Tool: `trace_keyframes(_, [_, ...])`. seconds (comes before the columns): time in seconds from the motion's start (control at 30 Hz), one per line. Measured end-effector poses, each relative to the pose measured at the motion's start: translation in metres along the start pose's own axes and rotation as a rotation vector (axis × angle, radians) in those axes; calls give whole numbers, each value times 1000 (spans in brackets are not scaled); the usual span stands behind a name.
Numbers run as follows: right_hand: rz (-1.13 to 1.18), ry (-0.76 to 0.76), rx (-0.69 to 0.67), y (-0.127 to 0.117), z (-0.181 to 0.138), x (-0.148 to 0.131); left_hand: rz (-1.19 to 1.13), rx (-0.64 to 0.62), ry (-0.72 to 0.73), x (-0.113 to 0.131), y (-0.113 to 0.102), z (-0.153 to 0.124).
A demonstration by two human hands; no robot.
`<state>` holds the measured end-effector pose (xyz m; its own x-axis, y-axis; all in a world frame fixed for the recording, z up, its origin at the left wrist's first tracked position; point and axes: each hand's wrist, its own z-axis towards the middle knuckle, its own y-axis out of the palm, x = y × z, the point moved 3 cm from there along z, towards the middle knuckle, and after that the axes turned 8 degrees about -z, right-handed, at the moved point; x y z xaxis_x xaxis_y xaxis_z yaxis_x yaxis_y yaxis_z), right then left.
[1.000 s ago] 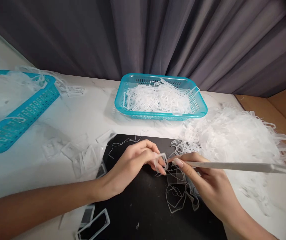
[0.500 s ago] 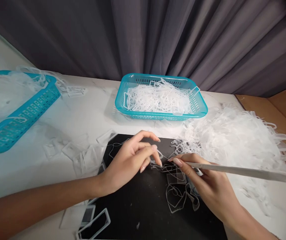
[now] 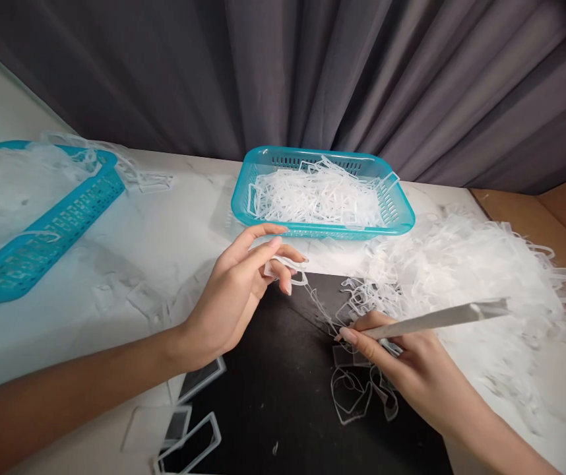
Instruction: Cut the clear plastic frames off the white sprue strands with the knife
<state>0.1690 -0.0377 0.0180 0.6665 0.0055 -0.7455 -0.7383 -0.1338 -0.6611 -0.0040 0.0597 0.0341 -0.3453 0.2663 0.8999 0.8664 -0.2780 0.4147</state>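
Observation:
My left hand (image 3: pixel 236 290) is raised over the far edge of a black mat (image 3: pixel 287 396), its fingers curled round a small translucent rubbery frame (image 3: pixel 299 277). Thin clear strands (image 3: pixel 320 307) run from that piece down to the tip of my right hand (image 3: pixel 402 363). Held pen-like between my right thumb and fingers is a pair of pale, flat tweezers (image 3: pixel 436 320), whose tips are hard to make out. Looped clear strips (image 3: pixel 349 399) lie on the mat just below my right hand.
A blue basket (image 3: pixel 322 231) full of thin white frames stands at the back. Another blue basket (image 3: pixel 70 218) with translucent pieces is at left. A big heap of clear strips (image 3: pixel 461 277) covers the right side. Rectangular frames (image 3: pixel 196 445) lie at the mat's near-left corner.
My left hand has moved up and left with the translucent frame, drawing out the strands. My right hand has dipped slightly, and the tweezers' rear end has swung upward and left.

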Motion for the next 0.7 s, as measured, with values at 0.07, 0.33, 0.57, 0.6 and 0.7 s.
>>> trace_keyframes(0.07, [-5, -10, -39, -4, 0, -1, -36, 14, -8, 0, -1, 2])
trace_keyframes(0.33, [158, 34, -307, -5, -8, -11, -90, 10, 62, -6, -1, 9])
trace_keyframes(0.57, [170, 55, 80, -15, -2, -5, -153, -74, -108, -16, 6, -5])
trace_keyframes(0.6, [196, 65, 107, -14, -2, -4, -161, -80, -125, -17, 7, -7])
trace_keyframes(0.7, [322, 133, 145, -6, 0, -3, -168, -102, -156, -20, 9, -12])
